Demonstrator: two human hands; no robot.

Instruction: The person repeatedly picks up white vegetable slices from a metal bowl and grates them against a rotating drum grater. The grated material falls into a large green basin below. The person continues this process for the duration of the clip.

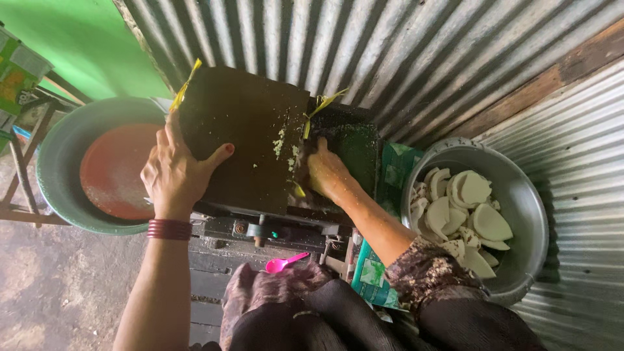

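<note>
My left hand [174, 170] rests on the left edge of a dark, flat cover [244, 127] on top of a grating machine [273, 231], thumb pressed on its upper face. My right hand [325, 172] reaches into the opening on the machine's right side, fingers closed and partly hidden in the dark hopper [348, 146]; what it grips cannot be made out. White shreds of grated coconut [281, 142] cling to the cover's right edge.
A metal basin [523, 195] at the right holds several white coconut pieces [465, 214]. A green basin [55, 175] with an orange-red lid inside stands at the left. A pink spoon [283, 262] lies on the machine's front. Corrugated metal walls close the back and right.
</note>
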